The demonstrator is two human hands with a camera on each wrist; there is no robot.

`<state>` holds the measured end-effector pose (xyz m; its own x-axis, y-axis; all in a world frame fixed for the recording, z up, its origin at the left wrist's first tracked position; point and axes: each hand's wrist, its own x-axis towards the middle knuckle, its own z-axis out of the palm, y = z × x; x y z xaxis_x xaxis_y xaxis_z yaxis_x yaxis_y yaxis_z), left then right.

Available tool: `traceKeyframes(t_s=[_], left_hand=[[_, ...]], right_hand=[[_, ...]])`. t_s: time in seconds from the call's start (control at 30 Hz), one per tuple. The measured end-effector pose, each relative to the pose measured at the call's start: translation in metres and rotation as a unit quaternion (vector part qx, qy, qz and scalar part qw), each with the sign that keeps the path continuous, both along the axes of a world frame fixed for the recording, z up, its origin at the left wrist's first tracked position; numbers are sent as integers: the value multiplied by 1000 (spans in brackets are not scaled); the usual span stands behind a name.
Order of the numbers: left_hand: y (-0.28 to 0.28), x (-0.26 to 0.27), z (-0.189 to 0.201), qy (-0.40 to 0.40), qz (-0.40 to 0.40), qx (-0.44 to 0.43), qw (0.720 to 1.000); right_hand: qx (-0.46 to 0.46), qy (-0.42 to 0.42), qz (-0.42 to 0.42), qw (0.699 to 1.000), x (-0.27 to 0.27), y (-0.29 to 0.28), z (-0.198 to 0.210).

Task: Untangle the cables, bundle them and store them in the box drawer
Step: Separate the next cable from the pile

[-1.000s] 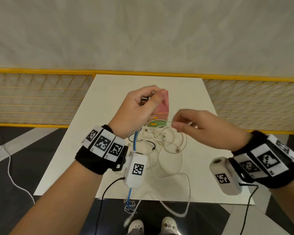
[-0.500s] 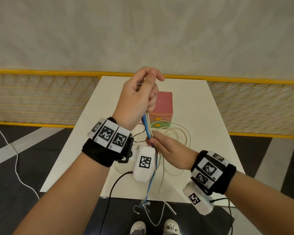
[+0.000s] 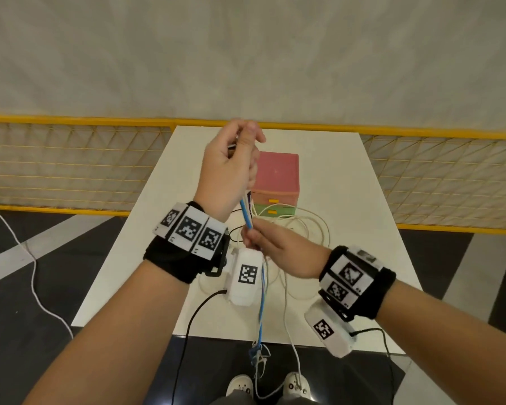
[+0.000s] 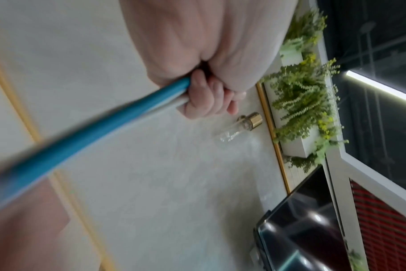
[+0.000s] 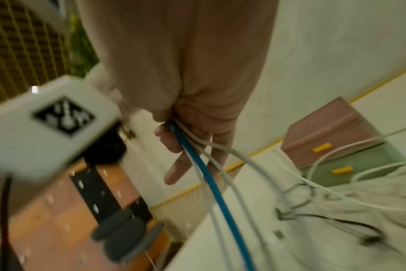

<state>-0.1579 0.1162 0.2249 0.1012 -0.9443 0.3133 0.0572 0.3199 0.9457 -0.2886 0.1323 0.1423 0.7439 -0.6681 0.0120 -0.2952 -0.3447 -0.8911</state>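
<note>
Left hand [image 3: 230,168] and right hand [image 3: 278,249] both grip the blue cable [image 3: 262,299], light and limp; hold near its plug end.

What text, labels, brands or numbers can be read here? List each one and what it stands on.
None can be read.
Wristbands and wrist camera housings: black-and-white square marker patterns only, no letters or digits.
Pink and green drawer box: plain, with yellow handles and no lettering.

A thick blue cable [image 3: 247,219] and thin white cables [image 3: 300,226] hang bunched, trailing past the worktop edge; more white loops lie before the pink-and-green plastic drawer box [image 3: 275,182], drawers closed.
</note>
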Motion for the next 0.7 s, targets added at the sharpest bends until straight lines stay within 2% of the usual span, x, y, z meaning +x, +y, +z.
traceKeyframes(t_s=[0.07,0.17,0.27,0.37,0.43,0.5,0.63,0.7], left_hand=[[-4,14,7,31,37,-24,999],[-7,34,15,64,68,-46,995],[-4,39,15,54,75,-47,995],[-1,36,13,41,62,-37,997],[1,34,11,33,54,-20,998],[3,32,5,13,45,7,999],[10,21,-19,-34,3,65,997],[13,18,-29,-40,-7,81,996]], right_hand=[[0,50,18,999,-8,5,-24],[36,69,14,997,-17,5,-46],[78,108,-7,991,-19,2,-45],[139,188,36,972,-12,5,-42],[114,214,64,968,-8,6,-40],[81,192,63,976,-5,4,-37],[84,31,24,996,11,0,-10],[57,8,42,997,20,1,-1]])
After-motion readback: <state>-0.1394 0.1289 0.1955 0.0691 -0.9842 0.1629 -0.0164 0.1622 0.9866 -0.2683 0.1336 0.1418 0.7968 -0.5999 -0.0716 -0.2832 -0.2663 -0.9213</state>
